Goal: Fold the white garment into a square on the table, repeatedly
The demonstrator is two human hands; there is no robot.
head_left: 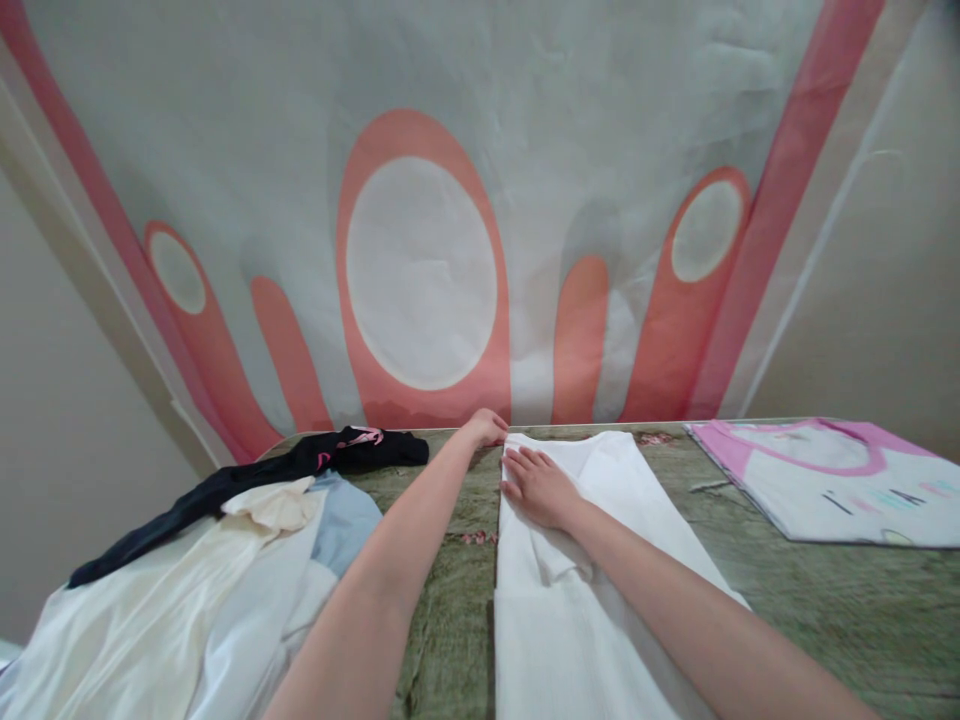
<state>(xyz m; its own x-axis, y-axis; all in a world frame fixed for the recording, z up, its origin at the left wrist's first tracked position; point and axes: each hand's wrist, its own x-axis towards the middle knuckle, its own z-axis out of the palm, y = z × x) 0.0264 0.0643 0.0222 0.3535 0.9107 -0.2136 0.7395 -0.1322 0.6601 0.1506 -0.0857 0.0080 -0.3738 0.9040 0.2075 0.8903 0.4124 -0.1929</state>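
A white garment (622,520), folded into a long strip, lies on the table in front of me. At its far left corner is my left hand (489,428), with fingers closed on the edge of the cloth. My right hand (538,487) rests flat on the garment's upper left part, fingers stretched out and slightly apart. Small creases show in the fabric just below the right palm. The near end of the garment runs out of the bottom of the view.
A heap of cream and white clothes (195,590) lies on the left, with a light blue cloth (346,525) and a black garment (277,467) beside it. A folded pink-and-white T-shirt (847,480) sits on the right of the wood-patterned table (442,600). A patterned backdrop (525,200) rises behind.
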